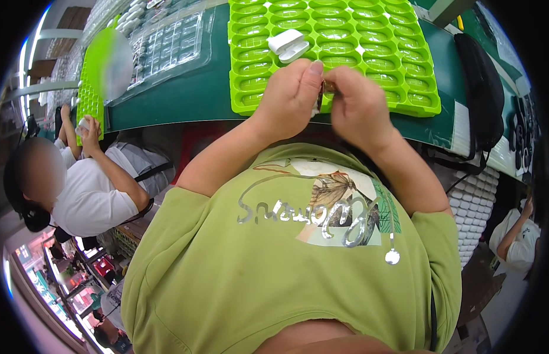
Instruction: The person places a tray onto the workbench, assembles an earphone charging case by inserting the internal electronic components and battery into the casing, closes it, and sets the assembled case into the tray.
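Note:
Both my hands are close together at the near edge of a bright green tray (242,105) with rows of oval pockets. My left hand (292,97) is closed, its thumb pressed along a small, thin, dark-brown and whitish piece (320,100). My right hand (361,109) pinches at the same piece from the other side, fingers curled. Most of that piece is hidden by the fingers, so its kind cannot be made out. Just beyond my left hand, a white earbud case (289,45) with its lid up rests on the tray.
The tray lies on a green tabletop (162,112). Clear plastic blister trays (168,50) lie to the left, and a black elongated case (479,88) sits at the right. A co-worker in a white shirt (94,197) at the left holds a white piece over another green tray (90,100).

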Motion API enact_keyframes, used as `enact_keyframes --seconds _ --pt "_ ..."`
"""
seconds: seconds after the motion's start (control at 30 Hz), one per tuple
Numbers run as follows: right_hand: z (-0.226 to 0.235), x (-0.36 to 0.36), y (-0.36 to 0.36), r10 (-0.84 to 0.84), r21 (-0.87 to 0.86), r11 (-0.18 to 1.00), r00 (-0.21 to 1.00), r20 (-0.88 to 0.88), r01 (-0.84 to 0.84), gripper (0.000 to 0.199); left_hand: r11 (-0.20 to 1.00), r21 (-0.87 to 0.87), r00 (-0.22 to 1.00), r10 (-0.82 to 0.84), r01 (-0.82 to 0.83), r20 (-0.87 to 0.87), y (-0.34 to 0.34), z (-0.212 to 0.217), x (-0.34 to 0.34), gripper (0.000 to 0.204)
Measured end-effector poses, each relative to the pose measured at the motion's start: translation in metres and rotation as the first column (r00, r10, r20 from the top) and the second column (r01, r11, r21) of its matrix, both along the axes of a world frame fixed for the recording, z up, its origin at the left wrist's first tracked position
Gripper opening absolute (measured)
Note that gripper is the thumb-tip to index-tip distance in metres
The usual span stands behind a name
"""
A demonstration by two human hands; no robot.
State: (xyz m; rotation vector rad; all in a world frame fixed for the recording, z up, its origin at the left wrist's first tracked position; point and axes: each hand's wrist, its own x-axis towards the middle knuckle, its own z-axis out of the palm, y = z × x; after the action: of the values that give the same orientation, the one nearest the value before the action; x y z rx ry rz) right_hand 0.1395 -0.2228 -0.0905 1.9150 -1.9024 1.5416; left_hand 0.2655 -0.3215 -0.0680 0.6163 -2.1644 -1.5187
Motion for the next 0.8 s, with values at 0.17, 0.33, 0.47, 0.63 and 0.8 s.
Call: enact_keyframes --seconds 0.17,0.33,0.47,0.63,0.8 --pt "0.007 -0.012 0.014 0.020 0.214 0.967 0.876 0.481 -0.139 0.022 0.939 0.340 0.990 0.000 0.049 -0.141 0.000 -0.001 0.006 0.037" --pt "0.036 -0.066 0.033 -0.095 0.198 0.976 0.634 0.768 -0.094 0.010 0.600 0.797 0.985 0.166 -0.066 -0.044 -0.019 0.007 0.011 0.044" --pt "0.038 -0.055 0.041 0.037 0.080 0.934 0.317 0.948 -0.348 0.017 0.530 0.847 0.981 0.180 -0.034 -0.073 -0.024 0.007 0.020 0.046" --pt "0.054 -0.030 0.045 0.064 0.074 0.870 0.260 0.964 -0.488 0.013 0.370 0.925 0.982 0.130 0.081 -0.138 -0.025 0.007 0.030 0.047" --pt "0.112 -0.007 0.061 0.283 -0.099 0.821 0.251 0.926 -0.563 0.017 0.331 0.927 0.976 0.066 0.175 -0.208 -0.020 0.002 0.031 0.051"
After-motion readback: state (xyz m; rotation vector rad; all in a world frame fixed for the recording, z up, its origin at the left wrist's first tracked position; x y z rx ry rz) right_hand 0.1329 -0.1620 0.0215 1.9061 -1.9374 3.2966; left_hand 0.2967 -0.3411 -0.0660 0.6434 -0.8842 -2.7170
